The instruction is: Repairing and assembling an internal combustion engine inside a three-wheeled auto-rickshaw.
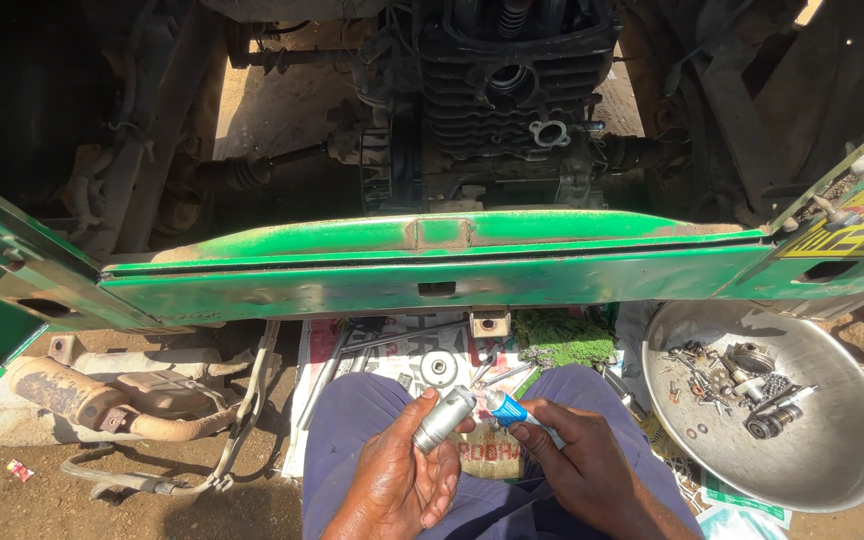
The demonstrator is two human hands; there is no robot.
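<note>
Our left hand (404, 470) grips a silver metal cylinder (444, 418); our right hand (577, 462) pinches a small blue-and-white tube (505, 408) against its end, near the round steel bowl (832, 470).

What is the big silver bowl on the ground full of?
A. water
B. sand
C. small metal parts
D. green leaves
C: the silver bowl holds a heap of small metal parts, bolts and bits, lying dry on its bottom.
</note>
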